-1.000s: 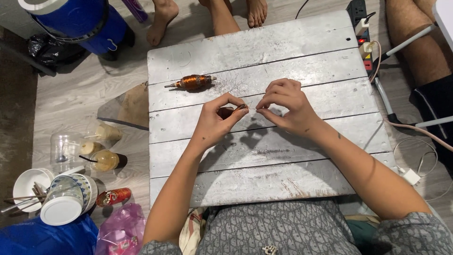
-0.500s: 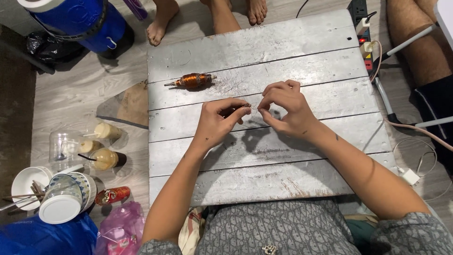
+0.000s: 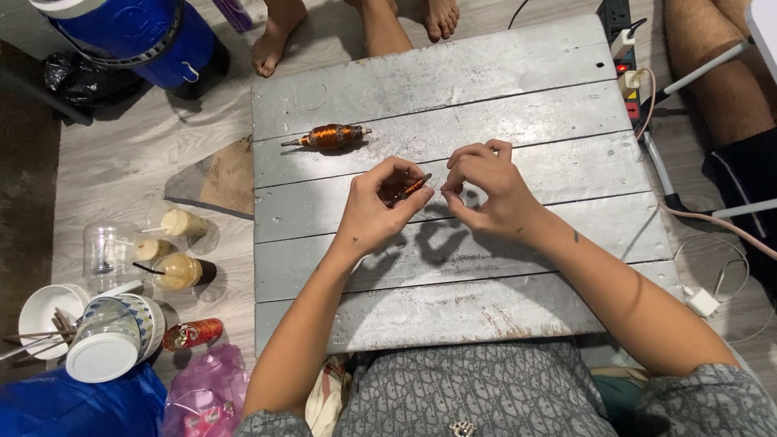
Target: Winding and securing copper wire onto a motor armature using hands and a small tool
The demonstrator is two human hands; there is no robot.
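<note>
Small rod-shaped part (image 3: 413,187), reddish-brown with a dark tip: held tilted above the middle of the grey plank board (image 3: 486,89), between the two hands.

Left hand (image 3: 375,206): fingers curled, thumb and forefinger pinching the lower end of the small part.

Right hand (image 3: 486,184): fingers bent inward, thumb and forefinger drawn together just beside the part's upper tip; whether they touch it or grip a fine wire cannot be told.

Copper-wound armature (image 3: 328,137): lies flat on the board beyond the hands, shaft ends pointing left and right, apart from both hands.

Board: weathered grey planks, resting low over the person's lap; hand shadows fall on it beneath the hands.

Floor, left of board: brown flat panel (image 3: 227,174); three lidded cups with straws (image 3: 180,247); clear jar (image 3: 104,247); white bowl (image 3: 40,311); patterned mug with white lid (image 3: 113,340); small red can (image 3: 194,333); pink bag (image 3: 206,396); blue barrel (image 3: 137,28).

Floor, right of board: power strip (image 3: 625,44) with plugs, white cables (image 3: 712,283).

Far edge: bare feet (image 3: 279,32) of other people.
</note>
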